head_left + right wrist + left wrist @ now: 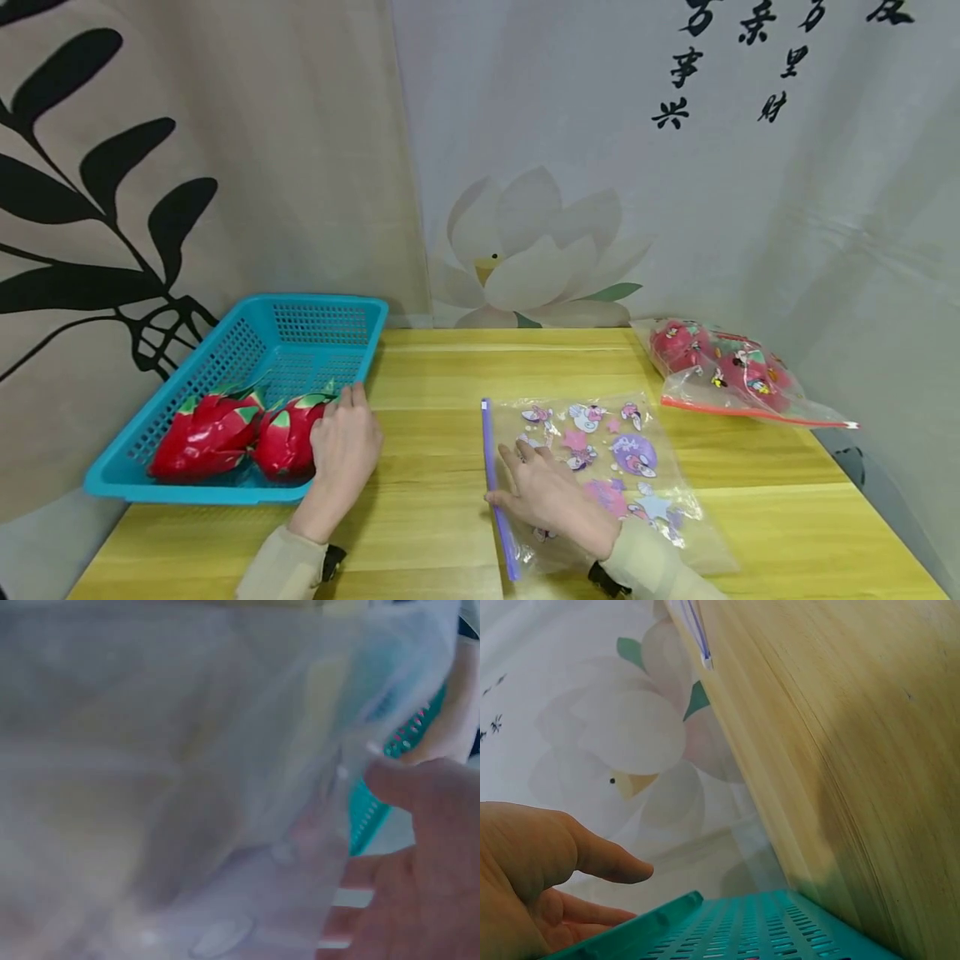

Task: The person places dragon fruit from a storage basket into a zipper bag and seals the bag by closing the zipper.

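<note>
My left hand (347, 437) reaches over the right rim of the blue plastic basket (324, 354), right beside the nearer of two shiny red dragon fruits (287, 442). In the left wrist view its thumb (611, 860) stands out straight above the basket wall; its fingertips are partly hidden. The other dragon fruit (206, 437) lies to the left in the basket. My right hand (551, 497) rests with spread fingers on a flat clear zip bag (678, 525) printed with cartoon figures, near its purple slider edge. Close up, the bag (187, 787) is blurred beside the straight right thumb.
At the table's back right lies another clear zip bag (686, 383) with a red-orange closure, holding red fruits. The wooden table (431, 467) ends at a printed cloth backdrop (525, 100). Bare wood shows between basket and flat bag.
</note>
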Motion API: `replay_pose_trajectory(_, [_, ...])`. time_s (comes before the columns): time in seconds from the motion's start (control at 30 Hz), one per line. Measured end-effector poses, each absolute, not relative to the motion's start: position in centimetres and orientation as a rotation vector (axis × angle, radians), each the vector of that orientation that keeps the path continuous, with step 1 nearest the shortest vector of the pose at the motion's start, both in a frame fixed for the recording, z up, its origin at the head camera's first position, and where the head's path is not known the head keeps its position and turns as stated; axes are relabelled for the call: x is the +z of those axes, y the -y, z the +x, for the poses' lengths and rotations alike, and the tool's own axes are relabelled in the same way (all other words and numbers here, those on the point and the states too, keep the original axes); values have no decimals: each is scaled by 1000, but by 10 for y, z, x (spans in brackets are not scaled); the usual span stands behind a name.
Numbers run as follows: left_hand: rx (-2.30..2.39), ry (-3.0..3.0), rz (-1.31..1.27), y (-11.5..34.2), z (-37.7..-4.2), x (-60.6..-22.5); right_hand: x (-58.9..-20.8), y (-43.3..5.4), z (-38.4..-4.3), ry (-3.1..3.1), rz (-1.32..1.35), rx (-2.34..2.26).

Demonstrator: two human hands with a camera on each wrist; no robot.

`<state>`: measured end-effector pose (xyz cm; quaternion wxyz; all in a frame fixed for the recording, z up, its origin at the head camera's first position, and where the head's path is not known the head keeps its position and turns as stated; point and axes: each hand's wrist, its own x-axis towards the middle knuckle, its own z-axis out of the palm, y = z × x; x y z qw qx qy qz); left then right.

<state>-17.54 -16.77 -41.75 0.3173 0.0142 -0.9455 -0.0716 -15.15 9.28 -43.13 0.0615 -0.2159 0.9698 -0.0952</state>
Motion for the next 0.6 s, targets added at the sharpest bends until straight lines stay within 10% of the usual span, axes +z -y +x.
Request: replay_pose_trajectory(0.6, [-203,2548,51,167,-175,-417,-440,-83,-153,-2767,-822,-11])
